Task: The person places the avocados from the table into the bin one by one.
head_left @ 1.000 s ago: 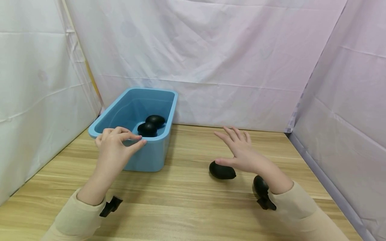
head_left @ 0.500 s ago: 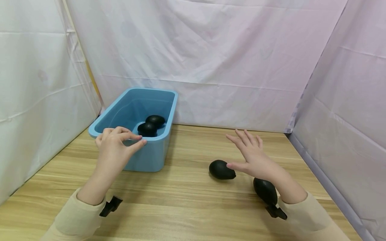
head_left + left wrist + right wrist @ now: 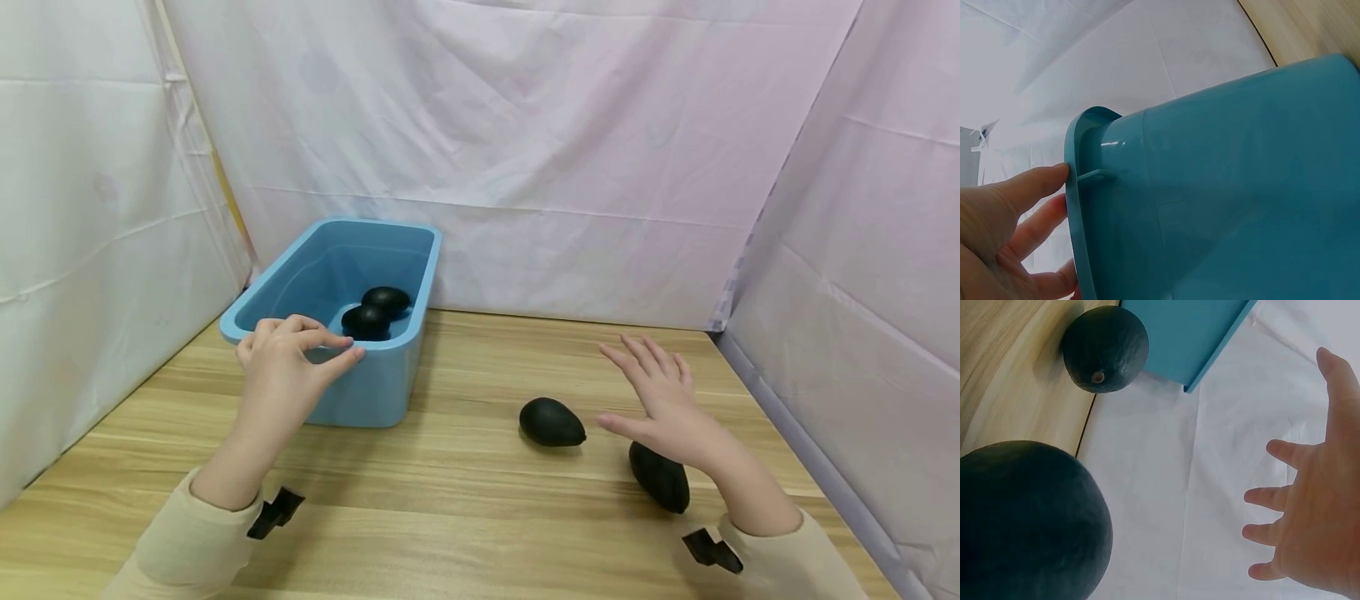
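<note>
My left hand [image 3: 281,367] pinches the near rim of a blue plastic tub [image 3: 367,387]. In the left wrist view the thumb [image 3: 1044,181] lies at the rim's edge, with other fingers partly behind it. Two dark avocados [image 3: 367,322] lie against each other inside the tub. Another avocado [image 3: 551,422] rests on the table, its stem end to the right. My right hand [image 3: 663,417], fingers spread and holding nothing, hovers over the rightmost avocado [image 3: 662,483], overlapping its upper edge in the head view. That avocado looms large at lower left in the right wrist view.
The wood-grain table [image 3: 465,508] runs back to a white cloth [image 3: 525,167]. More cloth hangs at left and right, with a grey strip [image 3: 832,467] along the table's right edge. Small black clips [image 3: 276,512] sit at both cuffs.
My right hand has moved right and toward me, away from the middle avocado to the rightmost one, now more uncovered. The left hand, tub and avocados stay put.
</note>
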Demonstrator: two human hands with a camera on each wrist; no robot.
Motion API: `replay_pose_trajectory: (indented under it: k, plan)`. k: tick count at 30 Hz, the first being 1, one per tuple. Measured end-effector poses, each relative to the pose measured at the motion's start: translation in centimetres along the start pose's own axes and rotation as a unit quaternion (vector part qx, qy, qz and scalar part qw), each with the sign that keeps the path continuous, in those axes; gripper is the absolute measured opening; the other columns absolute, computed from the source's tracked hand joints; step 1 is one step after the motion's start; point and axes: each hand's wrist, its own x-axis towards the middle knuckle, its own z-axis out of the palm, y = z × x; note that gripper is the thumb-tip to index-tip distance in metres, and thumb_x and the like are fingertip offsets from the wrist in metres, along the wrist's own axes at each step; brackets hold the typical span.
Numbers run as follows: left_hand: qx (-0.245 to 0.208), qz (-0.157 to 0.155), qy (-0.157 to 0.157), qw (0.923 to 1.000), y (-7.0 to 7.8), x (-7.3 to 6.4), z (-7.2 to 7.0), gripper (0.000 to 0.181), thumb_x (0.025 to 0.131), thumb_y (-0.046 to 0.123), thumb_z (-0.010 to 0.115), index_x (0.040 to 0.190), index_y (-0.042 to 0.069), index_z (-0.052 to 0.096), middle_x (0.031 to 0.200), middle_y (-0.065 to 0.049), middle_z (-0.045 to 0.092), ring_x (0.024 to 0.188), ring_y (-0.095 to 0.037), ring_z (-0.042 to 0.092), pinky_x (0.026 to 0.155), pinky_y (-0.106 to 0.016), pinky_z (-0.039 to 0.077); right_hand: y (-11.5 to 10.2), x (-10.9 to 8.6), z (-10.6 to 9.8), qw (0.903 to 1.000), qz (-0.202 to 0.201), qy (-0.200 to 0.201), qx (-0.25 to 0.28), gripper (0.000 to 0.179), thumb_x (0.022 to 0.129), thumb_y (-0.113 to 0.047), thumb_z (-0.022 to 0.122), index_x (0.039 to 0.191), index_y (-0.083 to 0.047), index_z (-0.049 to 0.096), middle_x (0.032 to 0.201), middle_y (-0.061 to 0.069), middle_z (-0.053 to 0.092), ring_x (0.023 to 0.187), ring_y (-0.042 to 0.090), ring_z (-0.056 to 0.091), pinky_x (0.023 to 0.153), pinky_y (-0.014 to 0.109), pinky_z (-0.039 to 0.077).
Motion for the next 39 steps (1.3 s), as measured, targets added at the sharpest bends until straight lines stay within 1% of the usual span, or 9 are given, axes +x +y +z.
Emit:
replay_pose_trajectory:
  k: [5, 9, 13, 23, 28, 34, 39]
  plan:
    - [0.0, 0.001, 0.001, 1.0, 0.0, 0.0, 0.0, 0.021, 0.07, 0.026, 0.078, 0.082, 0.01, 0.074, 0.089, -0.006, 0.057, 0.096, -0.032, 0.038, 0.085, -0.06, 0.013, 0.7, -0.7, -0.1, 0.9999, 0.008, 0.012, 0.008, 0.081, 0.079, -0.043, 0.065, 0.144, -0.024, 0.019, 0.147, 0.013, 0.011, 0.132, 0.036, 0.0, 0.095, 0.059, -0.006]
    - [0.0, 0.002, 0.001, 1.0, -0.1, 0.0, 0.0, 0.021, 0.069, 0.026, 0.078, 0.082, 0.01, 0.074, 0.089, -0.005, 0.057, 0.095, -0.032, 0.038, 0.085, -0.059, 0.013, 1.0, -1.1, -0.3, 0.9995, 0.016, 0.023, 0.017, 0.079, 0.079, -0.04, 0.066, 0.143, -0.022, 0.022, 0.146, 0.014, 0.012, 0.132, 0.037, 0.001, 0.094, 0.061, -0.003]
    - [0.003, 0.001, -0.003, 1.0, -0.1, 0.0, 0.0, 0.021, 0.07, 0.027, 0.078, 0.083, 0.011, 0.074, 0.089, -0.005, 0.057, 0.095, -0.032, 0.038, 0.084, -0.06, 0.014, 1.4, -1.6, -0.4, 0.9993, 0.021, 0.018, 0.025, 0.079, 0.081, -0.038, 0.065, 0.143, -0.019, 0.021, 0.146, 0.015, 0.011, 0.132, 0.036, 0.0, 0.093, 0.063, -0.004]
    - [0.013, -0.002, -0.021, 0.9997, 0.1, 0.2, -0.4, 0.025, 0.071, 0.031, 0.076, 0.085, 0.011, 0.074, 0.092, -0.007, 0.059, 0.098, -0.035, 0.038, 0.083, -0.062, 0.015, 2.3, -2.3, -0.9, 0.9987, 0.028, 0.018, 0.038, 0.079, 0.081, -0.034, 0.065, 0.144, -0.02, 0.019, 0.146, 0.015, 0.012, 0.132, 0.037, 0.001, 0.093, 0.063, -0.006]
    - [0.015, -0.005, -0.029, 0.9995, 0.2, 0.3, -0.5, 0.024, 0.07, 0.031, 0.077, 0.084, 0.011, 0.074, 0.091, -0.008, 0.059, 0.098, -0.035, 0.038, 0.082, -0.062, 0.015, 2.6, -2.6, -0.9, 0.9985, 0.029, 0.008, 0.046, 0.078, 0.082, -0.033, 0.064, 0.144, -0.02, 0.018, 0.146, 0.013, 0.012, 0.133, 0.034, 0.002, 0.093, 0.063, -0.005]
    - [0.019, -0.01, -0.035, 0.9992, 0.5, 0.4, -0.7, 0.024, 0.071, 0.031, 0.076, 0.084, 0.011, 0.074, 0.091, -0.007, 0.058, 0.098, -0.035, 0.038, 0.082, -0.061, 0.016, 3.3, -3.0, -0.9, 0.9976, 0.031, 0.0, 0.062, 0.078, 0.082, -0.032, 0.065, 0.144, -0.021, 0.019, 0.146, 0.012, 0.015, 0.133, 0.033, 0.004, 0.094, 0.061, -0.007]
    - [0.028, -0.012, -0.041, 0.9987, 0.7, 0.6, -0.8, 0.024, 0.071, 0.032, 0.076, 0.084, 0.011, 0.074, 0.089, -0.006, 0.059, 0.095, -0.034, 0.039, 0.08, -0.06, 0.017, 3.9, -3.6, -0.9, 0.9965, 0.036, -0.008, 0.075, 0.075, 0.083, -0.031, 0.064, 0.143, -0.022, 0.02, 0.145, 0.012, 0.018, 0.132, 0.035, 0.006, 0.095, 0.06, -0.009]
